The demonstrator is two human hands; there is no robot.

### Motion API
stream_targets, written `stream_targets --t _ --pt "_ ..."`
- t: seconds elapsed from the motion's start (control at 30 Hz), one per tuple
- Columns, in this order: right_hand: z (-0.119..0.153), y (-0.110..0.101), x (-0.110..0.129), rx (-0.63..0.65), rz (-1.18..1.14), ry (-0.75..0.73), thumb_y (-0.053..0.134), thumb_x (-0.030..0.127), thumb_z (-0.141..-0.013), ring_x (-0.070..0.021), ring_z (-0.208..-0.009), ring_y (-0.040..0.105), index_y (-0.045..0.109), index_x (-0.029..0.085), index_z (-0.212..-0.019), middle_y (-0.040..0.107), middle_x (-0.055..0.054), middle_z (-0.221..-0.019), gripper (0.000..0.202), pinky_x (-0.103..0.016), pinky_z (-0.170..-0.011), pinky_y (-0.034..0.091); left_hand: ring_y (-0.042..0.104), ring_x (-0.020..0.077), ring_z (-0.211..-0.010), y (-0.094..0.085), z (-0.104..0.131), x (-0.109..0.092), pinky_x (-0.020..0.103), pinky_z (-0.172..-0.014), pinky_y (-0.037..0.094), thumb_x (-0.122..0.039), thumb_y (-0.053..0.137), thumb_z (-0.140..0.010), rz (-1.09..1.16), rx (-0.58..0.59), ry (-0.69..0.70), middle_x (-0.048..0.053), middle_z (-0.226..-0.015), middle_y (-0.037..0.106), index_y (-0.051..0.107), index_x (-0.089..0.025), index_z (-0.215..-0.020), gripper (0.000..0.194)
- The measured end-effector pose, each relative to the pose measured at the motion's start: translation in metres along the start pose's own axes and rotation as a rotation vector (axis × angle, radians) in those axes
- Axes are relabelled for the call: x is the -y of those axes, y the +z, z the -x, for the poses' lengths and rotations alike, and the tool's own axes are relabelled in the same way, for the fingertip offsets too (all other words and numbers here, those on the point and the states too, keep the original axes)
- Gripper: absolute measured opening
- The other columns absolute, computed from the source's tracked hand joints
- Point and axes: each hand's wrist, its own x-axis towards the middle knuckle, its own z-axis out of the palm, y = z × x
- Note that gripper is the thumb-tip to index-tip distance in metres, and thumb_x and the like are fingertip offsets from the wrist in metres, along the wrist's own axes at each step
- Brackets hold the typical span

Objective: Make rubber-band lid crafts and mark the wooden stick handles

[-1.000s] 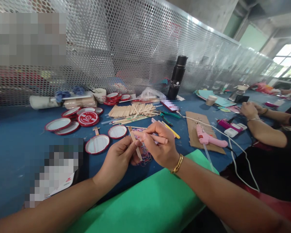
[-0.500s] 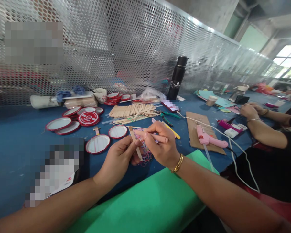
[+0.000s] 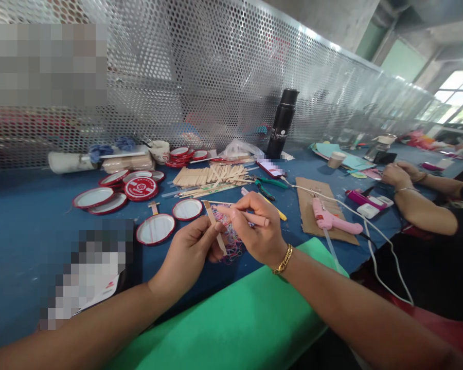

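My left hand pinches a flat wooden stick, whose upper end is coloured brown. A light-pink marker is gripped in my right hand, its tip close to the stick's upper part. Beneath and behind both hands lies a tangle of multicoloured thread. To the left are two round red-rimmed lids, the lower with a short stick piece at its top. A pile of plain wooden sticks rests behind my hands.
A pink glue gun lies on cardboard at the right, by a white cable. Green-handled pliers and a black bottle stand farther back. Green fabric covers the front edge. Another person's hands rest at the far right.
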Motion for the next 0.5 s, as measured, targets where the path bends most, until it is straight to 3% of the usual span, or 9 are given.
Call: stream_targets --t 0.5 --pt "0.0006 0.0003 -0.0005 -0.002 -0.020 -0.018 0.059 0.020 -0.089 -0.0130 -0.064 0.058 0.059 0.022 -0.078 0.063 0.002 -0.071 0.011 -0.028 -0.061 0.048 0.055 0.0121 -0.046 0.0003 -0.0013 -0.0011 0.021 -0.046 0.045 -0.045 0.062 -0.089 -0.014 0.003 0.014 -0.003 -0.052 0.061 0.061 -0.018 -0.075 0.030"
